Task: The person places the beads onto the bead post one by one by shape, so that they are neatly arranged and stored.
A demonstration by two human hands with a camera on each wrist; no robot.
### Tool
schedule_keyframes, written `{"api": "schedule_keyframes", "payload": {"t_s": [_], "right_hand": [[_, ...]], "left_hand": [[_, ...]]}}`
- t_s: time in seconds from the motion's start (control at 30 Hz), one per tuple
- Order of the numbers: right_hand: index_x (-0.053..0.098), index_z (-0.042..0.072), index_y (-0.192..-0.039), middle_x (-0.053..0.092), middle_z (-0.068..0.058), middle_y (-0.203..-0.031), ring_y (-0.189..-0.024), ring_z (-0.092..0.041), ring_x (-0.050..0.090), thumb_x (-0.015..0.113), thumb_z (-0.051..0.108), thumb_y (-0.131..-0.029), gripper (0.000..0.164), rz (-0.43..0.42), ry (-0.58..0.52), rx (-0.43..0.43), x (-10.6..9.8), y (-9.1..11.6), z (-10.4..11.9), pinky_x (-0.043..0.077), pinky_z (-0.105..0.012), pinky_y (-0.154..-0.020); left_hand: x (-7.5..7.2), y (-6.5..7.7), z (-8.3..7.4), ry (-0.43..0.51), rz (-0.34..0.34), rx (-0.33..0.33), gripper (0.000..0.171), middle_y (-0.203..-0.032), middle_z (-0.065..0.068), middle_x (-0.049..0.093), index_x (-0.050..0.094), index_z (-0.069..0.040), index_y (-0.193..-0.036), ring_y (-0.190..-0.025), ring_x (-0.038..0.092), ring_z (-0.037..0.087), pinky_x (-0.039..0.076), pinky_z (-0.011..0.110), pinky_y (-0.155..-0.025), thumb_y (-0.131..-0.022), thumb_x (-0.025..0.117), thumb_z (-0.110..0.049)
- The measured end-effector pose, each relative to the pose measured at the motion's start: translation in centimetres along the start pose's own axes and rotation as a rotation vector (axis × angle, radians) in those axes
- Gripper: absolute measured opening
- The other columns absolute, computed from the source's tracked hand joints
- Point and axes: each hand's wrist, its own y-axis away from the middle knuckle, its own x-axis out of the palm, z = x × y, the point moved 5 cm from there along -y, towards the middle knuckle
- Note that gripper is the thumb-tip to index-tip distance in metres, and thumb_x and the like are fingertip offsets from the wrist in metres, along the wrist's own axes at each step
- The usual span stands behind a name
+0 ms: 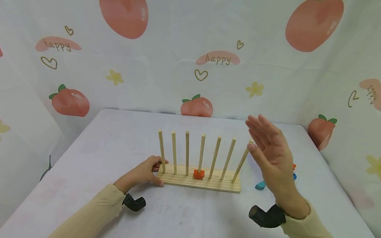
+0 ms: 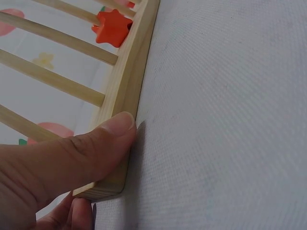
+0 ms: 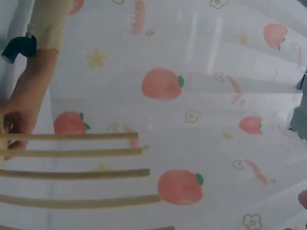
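A wooden board (image 1: 179, 180) carries a row of several upright pegs (image 1: 186, 153). Low on the middle peg sits a red star-shaped piece (image 1: 198, 174), also visible as the red star (image 2: 112, 28) in the left wrist view. My left hand (image 1: 147, 170) grips the board's left end, thumb (image 2: 103, 143) along the front edge and fingers behind. To the right of the board my right hand (image 1: 275, 158) is raised with straight fingers, palm turned toward the pegs, holding nothing. It overlaps the tip of the rightmost peg in the head view.
Behind my right hand lie a few small pieces, partly hidden: a teal piece (image 1: 260, 185), a blue piece (image 1: 294, 176) and an orange-red piece (image 1: 294, 167). The white table (image 1: 183, 221) backs onto a curtain (image 1: 167, 76) printed with peaches.
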Motion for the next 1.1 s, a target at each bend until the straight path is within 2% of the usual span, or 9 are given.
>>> {"api": "schedule_keyframes", "payload": {"t_s": [0.1, 0.27, 0.47, 0.6, 0.87, 1.0, 1.1], "right_hand": [[0.036, -0.01, -0.141, 0.051, -0.017, -0.141, -0.132, -0.026, 0.048, 0.049, -0.019, -0.09, 0.054, -0.032, -0.023, -0.052, -1.1, -0.1, 0.5, 0.037, -0.029, -0.11], [0.04, -0.009, -0.138, 0.055, -0.016, -0.137, -0.128, -0.024, 0.052, 0.052, -0.016, -0.089, 0.051, -0.115, 0.034, -0.102, -3.8, -0.1, 0.8, 0.04, -0.027, -0.107], [0.044, -0.007, -0.137, 0.055, -0.015, -0.136, -0.127, -0.022, 0.053, 0.049, -0.019, -0.088, 0.051, -0.21, 0.128, -0.064, -7.3, 0.2, 0.1, 0.041, -0.022, -0.104], [0.046, -0.004, -0.137, 0.056, -0.013, -0.135, -0.124, -0.019, 0.054, 0.051, -0.016, -0.089, 0.05, -0.255, 0.206, 0.017, -9.2, 0.7, -1.0, 0.042, -0.017, -0.101], [0.043, 0.004, -0.142, 0.055, -0.003, -0.137, -0.125, -0.009, 0.052, 0.052, -0.006, -0.095, 0.049, -0.219, 0.168, 0.247, -11.7, 2.3, -5.0, 0.045, -0.012, -0.094], [0.042, 0.012, -0.144, 0.053, 0.004, -0.137, -0.122, -0.003, 0.05, 0.054, 0.006, -0.097, 0.049, -0.184, 0.235, 0.411, -12.5, 3.3, -7.1, 0.045, -0.008, -0.089], [0.04, 0.016, -0.146, 0.05, 0.003, -0.139, -0.123, -0.004, 0.048, 0.055, 0.015, -0.099, 0.05, -0.126, 0.358, 0.529, -13.1, 3.8, -8.6, 0.044, -0.006, -0.086]], "left_hand": [[0.0, 0.0, 0.0, 0.0, 0.001, 0.002, 0.076, -0.12, 0.018, 0.043, 0.051, 0.003, -0.131, -0.116, 0.051, 0.029, 0.044, 0.044, -0.101, -0.064, 0.086, 0.003], [0.0, 0.0, 0.1, -0.004, -0.001, 0.001, 0.075, -0.12, 0.018, 0.043, 0.051, 0.002, -0.131, -0.116, 0.05, 0.029, 0.043, 0.045, -0.101, -0.065, 0.087, 0.002], [0.0, -0.1, 0.2, -0.003, 0.004, 0.018, 0.075, -0.124, 0.02, 0.042, 0.05, 0.005, -0.131, -0.119, 0.052, 0.032, 0.045, 0.042, -0.101, -0.065, 0.086, 0.003], [0.0, -0.1, 0.2, -0.001, 0.007, 0.021, 0.075, -0.125, 0.021, 0.041, 0.049, 0.006, -0.131, -0.12, 0.052, 0.034, 0.046, 0.042, -0.1, -0.065, 0.086, 0.003], [0.0, -0.1, 0.2, -0.018, -0.009, -0.008, 0.075, -0.123, 0.018, 0.043, 0.051, 0.002, -0.131, -0.118, 0.051, 0.03, 0.043, 0.045, -0.103, -0.065, 0.087, 0.001], [-0.1, 0.0, 0.1, -0.021, -0.015, -0.014, 0.075, -0.122, 0.017, 0.044, 0.052, 0.001, -0.131, -0.116, 0.05, 0.029, 0.041, 0.046, -0.104, -0.065, 0.087, 0.0], [-0.1, 0.0, 0.0, -0.017, -0.013, -0.002, 0.075, -0.122, 0.017, 0.044, 0.052, 0.002, -0.13, -0.116, 0.05, 0.029, 0.041, 0.047, -0.103, -0.064, 0.087, 0.001]]}}
